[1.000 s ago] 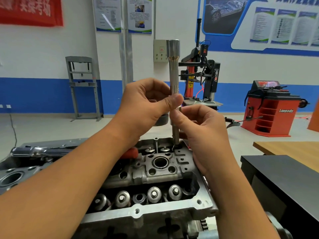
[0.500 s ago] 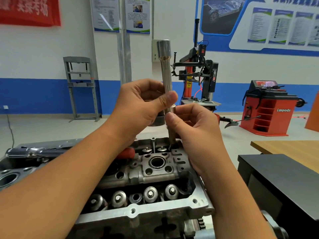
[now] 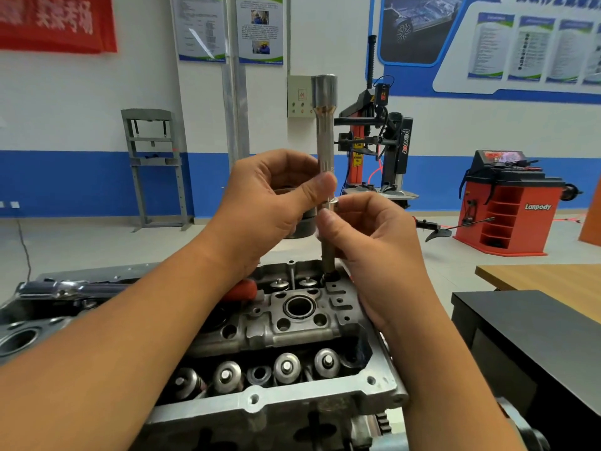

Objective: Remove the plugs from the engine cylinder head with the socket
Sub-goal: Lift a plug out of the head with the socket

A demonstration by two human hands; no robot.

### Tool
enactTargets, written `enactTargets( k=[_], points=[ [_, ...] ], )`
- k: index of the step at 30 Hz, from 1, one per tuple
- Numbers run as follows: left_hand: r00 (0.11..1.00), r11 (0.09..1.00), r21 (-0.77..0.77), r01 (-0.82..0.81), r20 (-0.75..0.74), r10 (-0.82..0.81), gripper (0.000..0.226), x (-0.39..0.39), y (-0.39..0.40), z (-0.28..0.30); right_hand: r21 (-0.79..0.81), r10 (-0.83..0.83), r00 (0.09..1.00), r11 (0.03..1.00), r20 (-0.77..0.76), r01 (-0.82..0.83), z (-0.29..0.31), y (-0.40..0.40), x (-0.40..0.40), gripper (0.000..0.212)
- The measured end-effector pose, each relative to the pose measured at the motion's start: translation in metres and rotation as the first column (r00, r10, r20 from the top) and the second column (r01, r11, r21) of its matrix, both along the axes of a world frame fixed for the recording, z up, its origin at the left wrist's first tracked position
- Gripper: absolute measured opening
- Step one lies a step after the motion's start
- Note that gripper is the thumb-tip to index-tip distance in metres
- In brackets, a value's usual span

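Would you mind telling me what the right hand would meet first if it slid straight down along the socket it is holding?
Probably the cylinder head: the right hand pinches the upright socket, whose lower end sits in the head's top. Depth is unclear.

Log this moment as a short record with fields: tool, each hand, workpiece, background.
tool: long socket, upright, lower end at a hole in the far part of the head
left hand: left hand grips the socket's upper shaft, thumb across it
right hand: right hand pinches the shaft just below
workpiece: engine cylinder head, valve springs exposed in the near row
background: red wheel balancer on the floor, right
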State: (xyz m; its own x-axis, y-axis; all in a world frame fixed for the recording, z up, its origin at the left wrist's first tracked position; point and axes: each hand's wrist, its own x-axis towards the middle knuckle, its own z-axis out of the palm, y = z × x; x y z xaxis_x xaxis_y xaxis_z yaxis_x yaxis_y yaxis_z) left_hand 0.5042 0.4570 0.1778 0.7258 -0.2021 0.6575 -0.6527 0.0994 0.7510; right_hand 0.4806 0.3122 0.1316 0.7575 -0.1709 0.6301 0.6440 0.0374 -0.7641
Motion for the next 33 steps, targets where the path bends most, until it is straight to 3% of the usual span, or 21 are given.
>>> enactTargets(
  k=[5,7,12,16,19,22,25,28,33],
  points=[
    [0.998,0.998,0.026,0.065,-0.020,-0.064,0.020,0.0006,0.0004,0.0011,-0.032,0.107,0.994,0.994,-0.033,-0.108,0.0039,0.0009,-0.0018,0.016],
    [0.999,0.999,0.014,0.047,0.004,-0.047,0.018,0.0001,-0.0001,0.0012,0.005,0.123,0.991,0.992,-0.045,-0.123,0.0046,0.0007,-0.0024,0.006],
    [0.997,0.998,-0.011,-0.056,0.049,0.057,0.028,0.0012,0.0008,0.0007,-0.005,-0.015,1.000,1.000,-0.025,0.015,0.0027,-0.0003,-0.0007,0.020],
    [0.994,0.995,0.000,0.100,-0.045,-0.100,0.016,0.0002,0.0016,0.0021,0.018,0.109,0.993,0.994,-0.055,-0.108,0.0034,-0.0011,-0.0018,0.014],
    [0.996,0.997,0.009,0.076,-0.040,-0.075,0.019,-0.0015,0.0014,0.0031,0.052,0.174,0.982,0.984,-0.070,-0.171,0.0047,-0.0013,-0.0025,0.011],
    [0.999,0.999,0.010,0.049,-0.005,-0.049,0.014,-0.0028,0.0010,0.0021,0.031,0.074,0.996,0.997,-0.052,-0.072,0.0030,-0.0005,-0.0009,0.027],
    [1.000,1.000,0.015,-0.011,0.017,0.011,0.011,-0.0026,-0.0009,0.0012,-0.001,0.016,0.999,1.000,-0.033,-0.016,0.0019,-0.0014,-0.0005,0.022],
    [0.997,0.997,-0.031,0.072,-0.025,-0.073,0.018,-0.0010,0.0004,0.0018,0.020,0.110,0.993,0.994,-0.050,-0.109,0.0022,-0.0009,-0.0010,0.013],
    [0.997,0.997,-0.007,0.080,0.023,-0.079,0.018,0.0012,0.0005,0.0008,0.040,0.190,0.980,0.981,-0.057,-0.188,0.0043,0.0005,-0.0026,0.021]
  ],
)
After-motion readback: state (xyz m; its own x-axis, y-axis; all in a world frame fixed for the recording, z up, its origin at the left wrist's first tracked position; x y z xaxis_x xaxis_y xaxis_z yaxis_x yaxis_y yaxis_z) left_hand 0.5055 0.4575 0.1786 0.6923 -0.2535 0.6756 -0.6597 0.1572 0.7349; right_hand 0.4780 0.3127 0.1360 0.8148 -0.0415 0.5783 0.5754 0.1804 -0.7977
